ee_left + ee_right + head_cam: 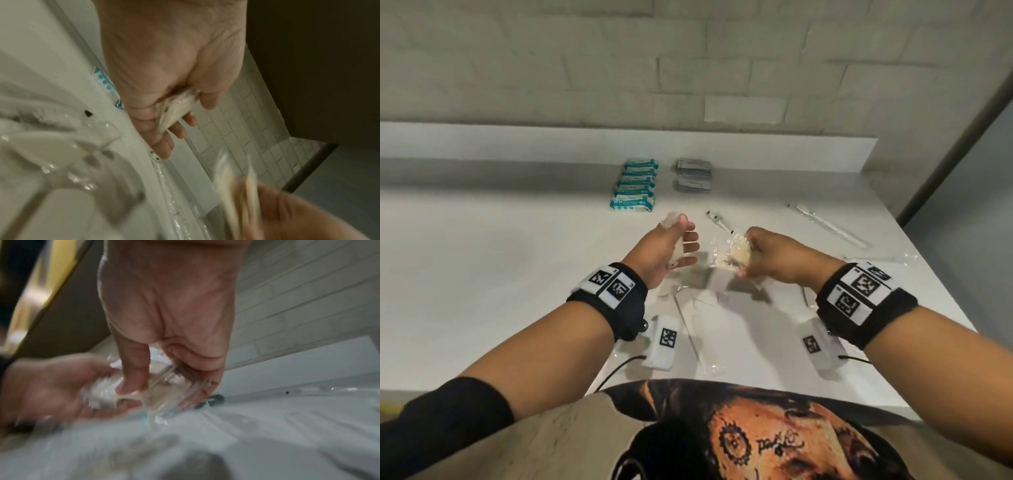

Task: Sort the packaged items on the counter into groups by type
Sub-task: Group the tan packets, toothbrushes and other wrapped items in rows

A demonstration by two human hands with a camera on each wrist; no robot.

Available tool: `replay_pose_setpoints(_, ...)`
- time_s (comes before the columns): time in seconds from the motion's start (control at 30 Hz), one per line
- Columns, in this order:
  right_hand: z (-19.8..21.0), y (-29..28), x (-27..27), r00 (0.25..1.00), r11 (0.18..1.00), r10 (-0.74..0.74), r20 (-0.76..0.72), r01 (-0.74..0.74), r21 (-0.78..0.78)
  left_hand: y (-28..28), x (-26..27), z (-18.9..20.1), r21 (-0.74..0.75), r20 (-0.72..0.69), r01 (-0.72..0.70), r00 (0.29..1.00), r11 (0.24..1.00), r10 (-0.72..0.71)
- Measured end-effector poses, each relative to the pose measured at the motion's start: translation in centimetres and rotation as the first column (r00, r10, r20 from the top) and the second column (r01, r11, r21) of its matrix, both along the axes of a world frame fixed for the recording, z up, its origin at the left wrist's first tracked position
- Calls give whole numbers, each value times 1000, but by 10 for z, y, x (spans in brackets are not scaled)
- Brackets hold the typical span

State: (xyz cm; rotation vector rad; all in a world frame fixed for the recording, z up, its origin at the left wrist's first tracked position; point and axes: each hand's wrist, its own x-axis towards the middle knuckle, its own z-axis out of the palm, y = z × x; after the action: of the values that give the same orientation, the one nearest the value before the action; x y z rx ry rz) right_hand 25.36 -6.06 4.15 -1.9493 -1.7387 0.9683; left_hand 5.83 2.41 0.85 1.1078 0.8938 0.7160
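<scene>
The white counter (482, 260) runs from the person's body to a low white ledge at its far edge, and behind that stands a wall of pale brick-shaped tiles (619, 68). A dark frame rises past the counter's far right corner.

Nearest the front edge, between the two forearms, several clear wrapped items (698, 308) lie loosely on the counter, one long and thin; they are too blurred to name.

Above that loose pile both hands are raised off the surface. The left hand (667, 250) has thumb and fingers curled around a small clear packet with a pale pad inside (176, 110); the packet's top corner pokes out above the thumb. The right hand (774, 257), just beside it, grips a similar clear packet of pale pads (729, 257), fingers bent around its crinkled wrap; in the right wrist view the wrap is blurred. The two packets are near each other but apart.

Further back, mid-counter, a thin wrapped tube with a dark tip (717, 219) lies at a slant, and toward the right edge lie long clear wrapped tubes (828, 226).

Near the far edge, below the ledge, a neat stack of teal-and-white packets (635, 185) sits beside a stack of grey sachets (694, 175), the two groups close but not touching.
</scene>
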Motion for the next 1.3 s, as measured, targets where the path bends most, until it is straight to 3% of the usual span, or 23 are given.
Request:
replay_pose_setpoints(0.03, 5, 9, -4, 976, 996, -75, -203, 85, 40, 0, 2, 3, -21, 75, 20, 997, 1000, -18)
replay_pose_setpoints(0.1, 9, 23, -18, 837, 984, -140, -529, 177, 19, -5, 10, 10, -75, 208, 105, 974, 992, -87)
replay_pose_setpoints(0.17, 8, 34, -32, 751, 978, -156, -642, 209, 7, -6, 19, 16, -95, 288, 214, 941, 972, -179)
replay_pose_setpoints(0.27, 8, 42, -42, 781, 965, -132, -610, 241, 100, 0, 18, 21, -67, 326, 227, 925, 972, -194)
replay_pose_setpoints(0.43, 13, 48, -37, 869, 922, -141, -474, 290, 257, 16, 13, 17, -150, 279, 112, 958, 982, -66)
replay_pose_setpoints(0.57, 13, 61, -34, 739, 849, -253, -624, 479, 223, 22, 15, 17, -141, 329, 141, 940, 980, -87)
replay_pose_setpoints(0.67, 11, 74, -39, 670, 826, -286, -685, 535, 178, 27, 21, 18, -104, 313, 172, 941, 980, -132)
replay_pose_setpoints(0.8, 12, 84, -39, 685, 848, -209, -698, 483, 220, 41, 23, 19, -165, 307, 143, 948, 976, -87)
replay_pose_setpoints(0.9, 11, 85, -29, 617, 824, -93, -781, 488, 288, 51, 17, 21, -284, 407, 152, 913, 947, -25)
replay_pose_setpoints(0.97, 9, 85, -21, 660, 804, -20, -751, 457, 381, 56, 16, 23, -333, 436, 174, 900, 927, -13)
replay_pose_setpoints(1.03, 5, 85, -14, 789, 787, 26, -614, 363, 500, 56, 15, 25, -342, 432, 207, 901, 917, -42)
replay_pose_setpoints(1.1, 4, 85, -9, 868, 794, 57, -494, 261, 550, 55, 16, 25, -313, 406, 230, 909, 922, -89)
replay_pose_setpoints(1.2, 1, 84, -3, 902, 798, 75, -425, 201, 568, 55, 20, 21, -223, 306, 161, 948, 961, -87)
replay_pose_setpoints(1.3, 1, 83, 2, 876, 832, -28, -482, 288, 475, 57, 23, 18, -72, 244, 56, 969, 996, -37)
